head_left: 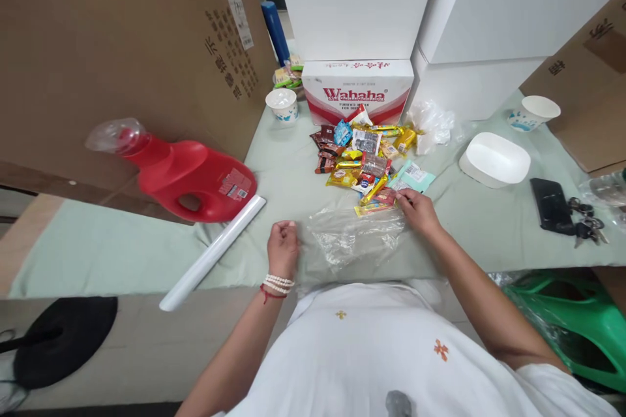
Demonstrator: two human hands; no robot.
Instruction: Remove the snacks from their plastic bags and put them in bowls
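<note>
Beside the near edge of the snack pile, my right hand (417, 209) has its fingertips pinched together by a red-wrapped snack (387, 196) and a teal packet (415, 177). What lies between those fingertips is hidden. My left hand (282, 248) rests on the cloth, fingers curled in, with nothing visible in it. Between both hands a clear plastic bag (355, 237) lies flat and crumpled. Several small wrapped snacks (374, 165) in yellow, brown, red and blue are heaped beyond the bag.
Left of the hands are a white tube (215, 252) and a red jug (195, 179). A Wahaha carton (358, 91) stands behind the pile. To the right sit a white bowl (495, 160), a paper cup (533, 113), a black phone (552, 205) and keys (588, 221).
</note>
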